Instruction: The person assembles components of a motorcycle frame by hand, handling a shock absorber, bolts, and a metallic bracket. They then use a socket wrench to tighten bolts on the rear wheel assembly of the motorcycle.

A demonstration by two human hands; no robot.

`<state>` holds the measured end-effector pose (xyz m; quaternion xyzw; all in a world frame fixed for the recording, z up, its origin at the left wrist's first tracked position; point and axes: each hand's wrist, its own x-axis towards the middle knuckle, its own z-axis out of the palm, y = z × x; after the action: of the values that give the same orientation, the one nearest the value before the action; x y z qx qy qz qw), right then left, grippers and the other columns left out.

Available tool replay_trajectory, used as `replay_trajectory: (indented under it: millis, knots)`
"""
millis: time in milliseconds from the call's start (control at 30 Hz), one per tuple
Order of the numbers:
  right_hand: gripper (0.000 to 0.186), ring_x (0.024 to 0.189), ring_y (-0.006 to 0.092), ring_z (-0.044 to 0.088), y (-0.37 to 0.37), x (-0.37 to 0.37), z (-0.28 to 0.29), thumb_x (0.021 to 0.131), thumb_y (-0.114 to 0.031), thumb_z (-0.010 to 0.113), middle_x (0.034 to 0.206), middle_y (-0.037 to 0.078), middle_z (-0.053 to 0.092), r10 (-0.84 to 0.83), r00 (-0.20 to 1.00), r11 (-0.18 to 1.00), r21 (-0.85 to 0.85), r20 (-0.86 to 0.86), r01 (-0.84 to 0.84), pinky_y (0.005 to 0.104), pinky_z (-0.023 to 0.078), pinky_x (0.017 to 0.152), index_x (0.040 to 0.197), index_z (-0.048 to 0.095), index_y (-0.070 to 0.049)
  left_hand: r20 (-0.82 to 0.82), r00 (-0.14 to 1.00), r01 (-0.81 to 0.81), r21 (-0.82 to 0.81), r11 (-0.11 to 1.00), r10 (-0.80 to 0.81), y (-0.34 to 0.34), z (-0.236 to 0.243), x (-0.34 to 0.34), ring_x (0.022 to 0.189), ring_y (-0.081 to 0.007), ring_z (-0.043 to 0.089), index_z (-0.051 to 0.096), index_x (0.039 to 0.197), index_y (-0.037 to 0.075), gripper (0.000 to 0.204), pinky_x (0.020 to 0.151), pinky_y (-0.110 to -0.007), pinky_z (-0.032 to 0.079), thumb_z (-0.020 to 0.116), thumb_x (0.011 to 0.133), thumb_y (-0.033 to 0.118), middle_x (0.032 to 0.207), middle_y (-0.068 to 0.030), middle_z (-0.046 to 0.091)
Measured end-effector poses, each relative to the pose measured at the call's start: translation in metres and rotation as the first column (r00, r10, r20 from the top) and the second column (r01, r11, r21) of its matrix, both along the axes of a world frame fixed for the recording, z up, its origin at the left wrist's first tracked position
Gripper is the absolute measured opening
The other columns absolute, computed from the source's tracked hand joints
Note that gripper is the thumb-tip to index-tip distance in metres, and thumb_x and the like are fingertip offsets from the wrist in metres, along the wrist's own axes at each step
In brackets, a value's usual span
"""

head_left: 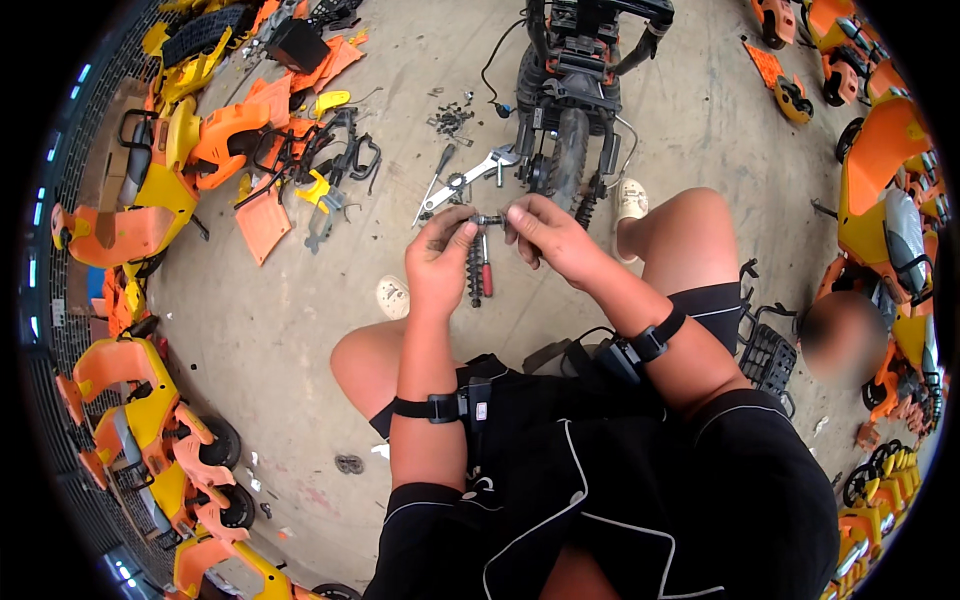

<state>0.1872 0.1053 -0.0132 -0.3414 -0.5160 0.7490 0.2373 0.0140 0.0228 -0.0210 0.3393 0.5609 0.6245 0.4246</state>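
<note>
My left hand point(447, 245) and my right hand point(535, 232) meet at a small metal cylindrical fitting point(490, 219), fingers closed on opposite ends of it. A black coil-spring shock point(475, 275) extends downward from beside my left fingers; whether it is attached to the fitting I cannot tell. A red-handled tool point(487, 275) shows just right of the spring. Beyond my hands, an adjustable wrench point(500, 160) and a screwdriver point(441, 165) lie on the concrete floor, near scattered small dark hardware point(450, 120).
A partly stripped two-wheeler point(571, 90) stands ahead, with a cable beside it. Orange and yellow scooters point(175, 200) and loose panels point(262, 225) line the left; more scooters point(880, 170) line the right. A black rack point(768, 365) lies by my right leg, near a blurred round shape point(843, 338).
</note>
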Motion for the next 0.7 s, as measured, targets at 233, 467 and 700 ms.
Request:
replay_trajectory:
  millis: [233, 467, 700]
  knots:
    - [0.031, 0.07, 0.0108, 0.057, 0.003, 0.008, 0.0, 0.102, -0.029, 0.059, 0.088, 0.005, 0.06, -0.049, 0.997, 0.997, -0.059, 0.054, 0.052, 0.0258, 0.047, 0.058, 0.11, 0.056, 0.0, -0.05, 0.999, 0.003, -0.01, 1.0, -0.003, 0.006, -0.007, 0.009, 0.098, -0.0162, 0.065, 0.065, 0.116, -0.005, 0.025, 0.089, -0.028, 0.051, 0.067, 0.094, 0.005, 0.109, -0.011, 0.069]
    - [0.031, 0.066, 0.0128, 0.061, -0.005, 0.006, -0.009, 0.101, -0.029, 0.059, 0.082, 0.008, 0.063, -0.207, 0.968, 0.975, 0.048, -0.142, 0.216, 0.027, 0.052, 0.058, 0.103, 0.058, 0.003, 0.039, 0.999, -0.03, -0.007, 1.0, 0.031, 0.014, -0.017, 0.016, 0.099, -0.0159, 0.064, 0.065, 0.116, -0.004, 0.025, 0.089, -0.028, 0.051, 0.068, 0.094, 0.007, 0.108, -0.0104, 0.069]
    - [0.032, 0.078, 0.015, 0.064, 0.004, 0.018, -0.005, 0.1, -0.021, 0.061, 0.094, 0.011, 0.064, -0.124, 0.985, 0.98, -0.172, -0.118, 0.103, 0.0287, 0.054, 0.064, 0.114, 0.054, 0.007, 0.044, 0.998, -0.036, 0.012, 0.999, 0.035, 0.012, -0.016, 0.02, 0.097, -0.0169, 0.065, 0.063, 0.117, -0.006, 0.027, 0.09, -0.029, 0.051, 0.068, 0.095, 0.008, 0.108, -0.0113, 0.068]
